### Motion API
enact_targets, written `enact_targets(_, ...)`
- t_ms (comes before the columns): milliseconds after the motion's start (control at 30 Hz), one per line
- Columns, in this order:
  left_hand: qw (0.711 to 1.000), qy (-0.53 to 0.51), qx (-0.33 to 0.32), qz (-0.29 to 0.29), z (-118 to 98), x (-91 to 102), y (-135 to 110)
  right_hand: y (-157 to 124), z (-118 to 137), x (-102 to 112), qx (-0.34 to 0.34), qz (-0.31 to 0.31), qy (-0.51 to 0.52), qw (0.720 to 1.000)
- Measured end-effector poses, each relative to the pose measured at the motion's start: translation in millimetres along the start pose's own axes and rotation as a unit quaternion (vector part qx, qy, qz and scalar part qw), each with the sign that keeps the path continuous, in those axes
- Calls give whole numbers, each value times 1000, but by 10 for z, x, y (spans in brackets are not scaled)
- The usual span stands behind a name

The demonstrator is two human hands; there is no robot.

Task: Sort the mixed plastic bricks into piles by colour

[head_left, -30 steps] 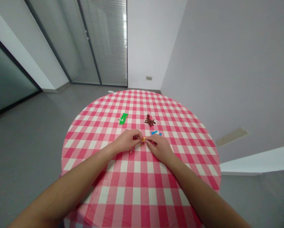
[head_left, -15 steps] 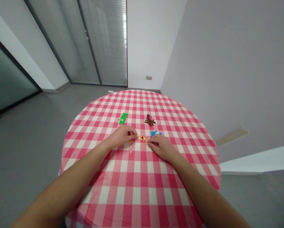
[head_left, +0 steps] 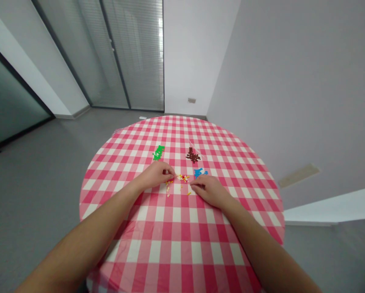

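My left hand (head_left: 156,174) rests on the round table (head_left: 182,228) with its fingers curled, the tips pinched beside a scatter of tiny yellow, orange and white pieces (head_left: 182,178). Whether anything is between the fingertips is too small to see. My right hand (head_left: 209,189) lies knuckles up just right of the scatter, fingers bent and pressed together on the cloth. A small blue heap (head_left: 200,172) sits right behind it.
Further back lie a green heap (head_left: 158,152) and a dark brown heap (head_left: 192,156). The table wears a red-and-white checked cloth. Grey floor surrounds it, a wall stands close on the right, and glass partitions with blinds stand at the back left.
A second ago both hands met over the small pieces in the middle. They have drawn apart, and the yellow and orange pieces now lie uncovered between them.
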State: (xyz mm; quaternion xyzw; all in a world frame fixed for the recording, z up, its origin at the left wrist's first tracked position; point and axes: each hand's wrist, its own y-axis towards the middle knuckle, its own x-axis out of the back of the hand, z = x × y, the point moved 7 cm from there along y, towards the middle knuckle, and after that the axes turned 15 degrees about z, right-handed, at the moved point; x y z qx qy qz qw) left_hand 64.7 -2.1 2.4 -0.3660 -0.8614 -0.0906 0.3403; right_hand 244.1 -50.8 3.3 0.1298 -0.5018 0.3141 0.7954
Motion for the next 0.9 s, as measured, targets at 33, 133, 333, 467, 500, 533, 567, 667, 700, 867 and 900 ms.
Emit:
enact_targets(33,1000,3,2,-1,3,2,0,11,-15,14,-19,-19,-6,1000)
enact_targets(133,1000,15,11,-7,14,9,4,48,-21,31,-67,-58,-44,995)
enact_targets(333,1000,12,10,-10,12,9,8,128,19,-14,-112,-46,-138,983)
enact_targets(467,1000,17,7,-8,-20,12,-1,144,1,-19,-111,-47,-130,984)
enact_targets(500,1000,18,7,-8,-31,14,-5,145,-1,-19,-109,-44,-126,985)
enact_targets(533,1000,19,8,-10,-41,21,-10,144,-2,-18,-109,-41,-122,986)
enact_targets(567,1000,20,12,-14,-47,31,-16,140,-3,-14,-109,-38,-116,987)
enact_targets(667,999,23,35,-31,-50,80,-41,103,-10,26,-114,-43,-80,989)
enact_targets(700,998,26,42,-36,-50,97,-50,83,-12,47,-114,-48,-62,990)
enact_targets(867,996,67,40,-49,-62,174,-89,-42,26,139,-58,-60,4,996)
enact_targets(900,995,78,34,-51,-67,187,-96,-69,40,152,-42,-58,10,997)
